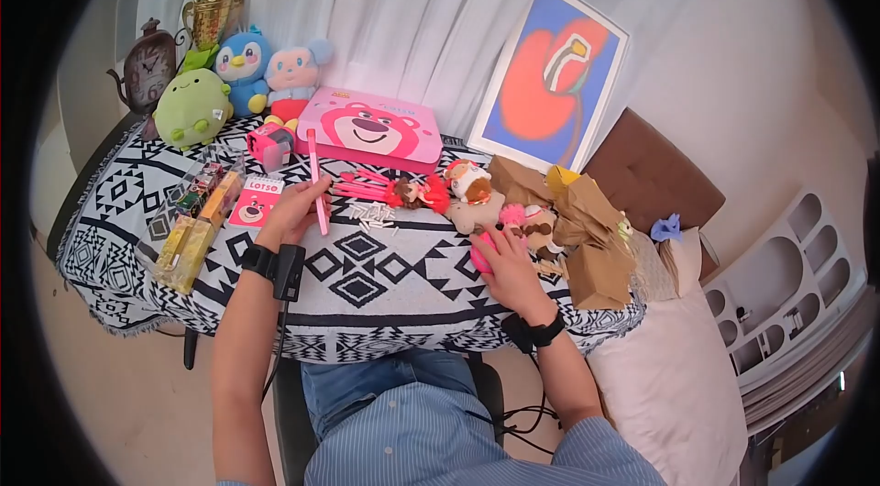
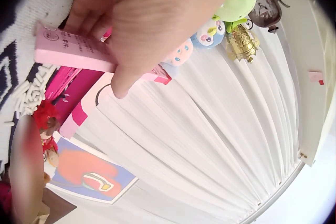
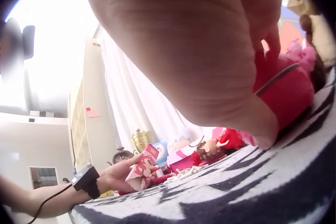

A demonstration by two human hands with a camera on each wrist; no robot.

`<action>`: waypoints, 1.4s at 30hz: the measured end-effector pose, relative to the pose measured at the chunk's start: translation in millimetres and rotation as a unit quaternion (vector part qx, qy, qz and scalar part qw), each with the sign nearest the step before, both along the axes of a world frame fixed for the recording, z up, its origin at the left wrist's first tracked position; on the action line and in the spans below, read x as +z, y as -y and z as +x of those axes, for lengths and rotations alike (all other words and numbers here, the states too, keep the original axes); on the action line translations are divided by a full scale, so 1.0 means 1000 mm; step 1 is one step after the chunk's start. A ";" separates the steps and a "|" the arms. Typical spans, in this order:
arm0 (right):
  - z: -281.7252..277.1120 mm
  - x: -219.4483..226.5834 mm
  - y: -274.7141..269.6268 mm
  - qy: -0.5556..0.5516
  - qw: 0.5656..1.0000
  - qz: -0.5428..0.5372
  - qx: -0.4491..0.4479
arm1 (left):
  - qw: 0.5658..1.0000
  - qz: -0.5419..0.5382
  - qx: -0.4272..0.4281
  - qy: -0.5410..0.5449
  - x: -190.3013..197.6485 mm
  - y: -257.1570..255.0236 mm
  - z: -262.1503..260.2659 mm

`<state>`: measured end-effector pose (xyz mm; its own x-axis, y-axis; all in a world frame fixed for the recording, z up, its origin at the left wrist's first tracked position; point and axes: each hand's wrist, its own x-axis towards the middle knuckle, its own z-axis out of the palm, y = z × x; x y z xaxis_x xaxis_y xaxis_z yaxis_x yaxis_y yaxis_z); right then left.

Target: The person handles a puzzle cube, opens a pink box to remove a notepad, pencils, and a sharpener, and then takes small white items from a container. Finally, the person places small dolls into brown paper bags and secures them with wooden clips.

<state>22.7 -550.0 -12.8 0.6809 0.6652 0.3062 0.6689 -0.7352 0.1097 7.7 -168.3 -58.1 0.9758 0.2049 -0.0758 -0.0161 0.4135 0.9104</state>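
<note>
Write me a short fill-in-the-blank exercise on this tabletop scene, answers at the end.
The slim pink carton is in the person's ____ hand.
The large pink box shows the face of a ____.
The beaked plush is mostly ____.
The cloth is patterned in black and ____.

left; bear; blue; white

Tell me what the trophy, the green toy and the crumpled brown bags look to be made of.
Trophy: shiny gold-coloured metal or metallic-coated plastic; the bright highlights leave it open.
Green toy: matte plush fabric, probably, from its soft, rounded, stuffed shape.
Brown bags: probably matte paper, given the sharp creases and stiff folds.
</note>
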 end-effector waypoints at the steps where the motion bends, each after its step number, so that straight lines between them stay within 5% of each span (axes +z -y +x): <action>1: -0.001 -0.005 0.000 0.014 1.000 0.016 0.003 | 1.000 -0.001 0.014 0.003 0.001 -0.001 0.001; 12: 0.009 -0.020 0.002 0.099 0.995 -0.006 -0.023 | 0.998 0.024 0.051 0.001 -0.005 0.001 0.005; 18: -0.009 0.020 -0.022 0.013 0.999 0.028 -0.031 | 0.998 0.040 0.045 0.005 -0.006 0.003 0.005; 20: 0.004 0.033 -0.039 -0.087 0.988 0.099 0.075 | 0.998 0.051 0.043 -0.001 0.000 0.003 0.000; 23: 0.039 0.028 -0.075 -0.038 0.985 0.078 0.146 | 0.996 0.077 0.032 -0.009 0.003 0.001 0.000; 28: 0.108 0.000 -0.114 -0.011 0.990 0.037 0.139 | 0.997 0.072 0.030 -0.001 -0.004 -0.002 0.004; 30: 0.126 -0.009 -0.121 -0.031 0.996 -0.077 0.027 | 0.997 0.075 0.031 -0.007 -0.005 -0.003 0.005; 32: 0.147 -0.023 -0.121 -0.003 0.995 -0.092 0.044 | 0.998 0.057 0.032 0.007 -0.002 0.000 0.002; 35: 0.142 -0.012 -0.124 -0.017 0.998 -0.063 0.026 | 0.999 0.040 0.032 0.007 0.001 0.001 0.000; 37: 0.136 -0.003 -0.123 -0.039 0.995 0.090 0.017 | 0.999 0.028 0.030 0.007 0.000 0.001 0.000; 42: 0.106 0.036 -0.123 -0.002 0.976 0.206 -0.068 | 0.999 -0.008 0.029 0.028 -0.004 -0.002 0.007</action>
